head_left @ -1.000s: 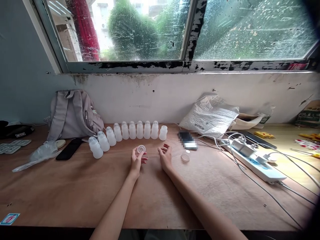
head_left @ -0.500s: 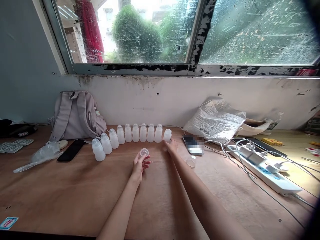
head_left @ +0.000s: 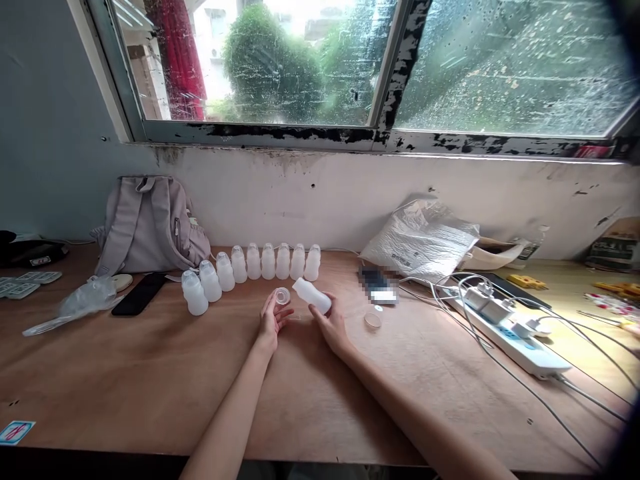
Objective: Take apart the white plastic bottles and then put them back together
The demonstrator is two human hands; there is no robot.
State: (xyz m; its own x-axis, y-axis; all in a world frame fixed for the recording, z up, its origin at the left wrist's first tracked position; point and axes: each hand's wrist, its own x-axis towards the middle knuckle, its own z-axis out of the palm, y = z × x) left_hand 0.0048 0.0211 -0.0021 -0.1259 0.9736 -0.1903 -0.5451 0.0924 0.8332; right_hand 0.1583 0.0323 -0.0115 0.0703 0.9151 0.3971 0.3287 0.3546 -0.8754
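My left hand [head_left: 269, 325] pinches a small clear round cap [head_left: 283, 296] between thumb and fingers, its round face turned up towards me. Just to its right, my right hand [head_left: 332, 328] is wrapped round the base of a frosted white bottle [head_left: 312, 295]. That bottle is tilted, its open neck pointing left towards the cap, with a small gap between them. Behind both hands stands a curved row of several similar frosted bottles [head_left: 268, 262], upright with clear caps on. A clear ring-shaped piece [head_left: 373, 321] lies on the table to the right of my right hand.
A grey backpack [head_left: 150, 230], a plastic bag [head_left: 87, 300] and a black phone [head_left: 140, 295] are on the left. On the right are a silver packet [head_left: 420, 240], a blurred dark device [head_left: 377, 283] and a white power strip [head_left: 520, 343] with loose cables. A window is above the wall.
My right hand has lifted the bottle from the right end of the row, brought it left and nearer to me, and tilted it towards the cap. My left hand still holds the cap.
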